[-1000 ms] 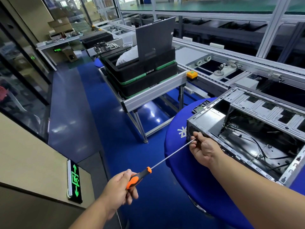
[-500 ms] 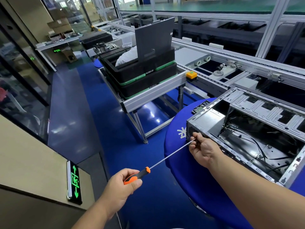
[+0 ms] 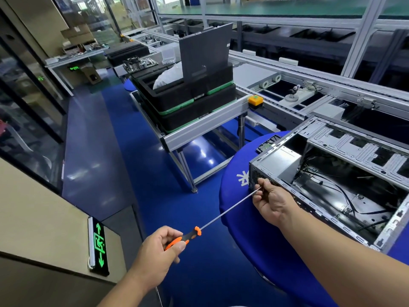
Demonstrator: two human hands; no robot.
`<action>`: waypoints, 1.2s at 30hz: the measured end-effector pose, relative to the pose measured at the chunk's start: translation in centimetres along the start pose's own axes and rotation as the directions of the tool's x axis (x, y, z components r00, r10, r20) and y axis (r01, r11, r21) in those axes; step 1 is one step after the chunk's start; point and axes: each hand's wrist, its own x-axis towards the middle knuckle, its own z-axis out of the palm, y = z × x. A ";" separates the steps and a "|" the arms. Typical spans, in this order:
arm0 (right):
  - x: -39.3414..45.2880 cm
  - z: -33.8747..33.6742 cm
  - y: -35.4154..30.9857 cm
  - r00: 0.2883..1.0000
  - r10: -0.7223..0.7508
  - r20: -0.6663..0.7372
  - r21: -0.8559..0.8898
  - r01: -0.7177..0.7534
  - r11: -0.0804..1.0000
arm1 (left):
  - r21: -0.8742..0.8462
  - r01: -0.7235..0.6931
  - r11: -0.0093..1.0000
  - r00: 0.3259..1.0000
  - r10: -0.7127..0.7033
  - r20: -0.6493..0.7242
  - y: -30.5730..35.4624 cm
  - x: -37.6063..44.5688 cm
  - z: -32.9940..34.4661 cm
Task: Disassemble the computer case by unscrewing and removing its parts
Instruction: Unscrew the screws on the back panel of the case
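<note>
An open grey computer case (image 3: 338, 173) lies on its side on a round blue-covered table (image 3: 241, 209), with cables and a silver power supply (image 3: 285, 160) showing inside. My left hand (image 3: 159, 251) grips the orange-and-black handle of a long screwdriver (image 3: 223, 214). Its thin shaft runs up and right to the case's near rear corner. My right hand (image 3: 272, 200) pinches the shaft near the tip, right against the vented rear face. The tip itself is hidden by my fingers.
Stacked black trays (image 3: 190, 100) with a dark panel standing in them sit on an aluminium stand to the left of the case. A conveyor line (image 3: 309, 89) with a yellow button box (image 3: 255, 100) runs behind. Blue floor lies below, a beige wall with a green exit sign (image 3: 98, 244) at left.
My left hand's fingers have shifted round the handle, which has rolled between them. My right hand and the shaft's tip stay at the case corner.
</note>
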 end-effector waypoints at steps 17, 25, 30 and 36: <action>0.2 -0.4 0.0 1.000 0.000 0.024 0.019 0.000 1.000 | -0.242 0.124 0.962 0.990 -0.103 0.097 0.8 -0.2 0.5; 0.7 -1.4 0.1 0.999 -0.010 0.039 -0.005 0.010 1.000 | -0.269 0.171 0.948 0.984 -0.151 0.092 0.5 -0.1 0.6; 0.9 -1.7 0.3 0.998 -0.030 0.049 -0.063 0.033 0.997 | -0.258 0.190 0.947 0.980 -0.166 0.110 0.6 0.1 0.7; 0.8 -1.6 0.3 0.999 -0.035 0.039 -0.065 0.037 0.997 | -0.227 0.161 0.960 0.983 -0.136 0.121 0.5 0.1 0.6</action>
